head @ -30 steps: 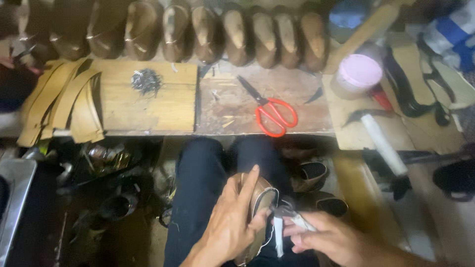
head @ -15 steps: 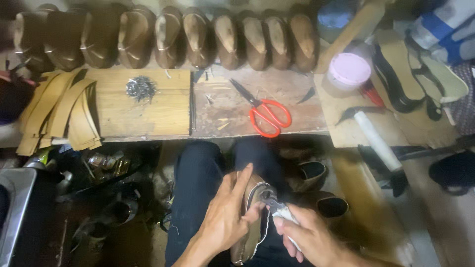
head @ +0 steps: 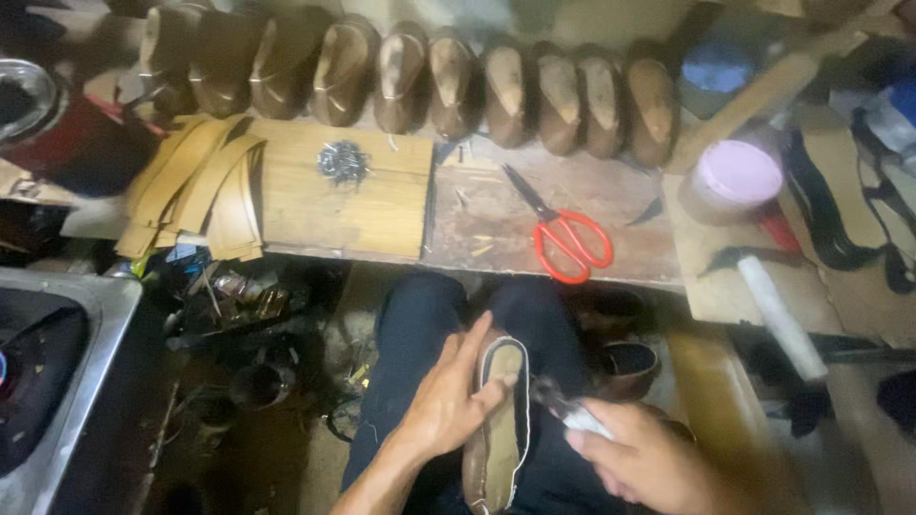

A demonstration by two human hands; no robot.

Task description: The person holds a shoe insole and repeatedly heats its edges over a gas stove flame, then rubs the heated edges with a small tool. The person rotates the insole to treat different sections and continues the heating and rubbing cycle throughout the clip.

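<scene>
1. The shoe (head: 496, 420) lies sole-up on the person's lap at the lower centre of the frame, toe toward the table (head: 572, 238), a pale strip running round its edge.
2. The left hand (head: 444, 405) now lies flatter over the shoe's left side than half a second ago, fingers stretched toward the toe and the thumb pressed near the rim; its grip is a loose, open hold that steadies the shoe without closing round it.
3. The right hand (head: 649, 463) has drawn a little away to the lower right. Its grip is closed on a tool (head: 563, 405), probably pliers, though blur hides its form; the tool's tip now sits just beside the shoe's right edge, and whether it touches cannot be told.
4. That shift suggests a pull on the edge has just been made or is about to be taken again, with the left hand bracing the shoe.
5. On the table at upper centre, red scissors (head: 563, 238) and a heap of small nails (head: 343, 160) lie untouched, as before.
6. A row of wooden lasts (head: 458, 81) lines the top of the frame, and tan strips (head: 196, 186) lie at upper left.
</scene>
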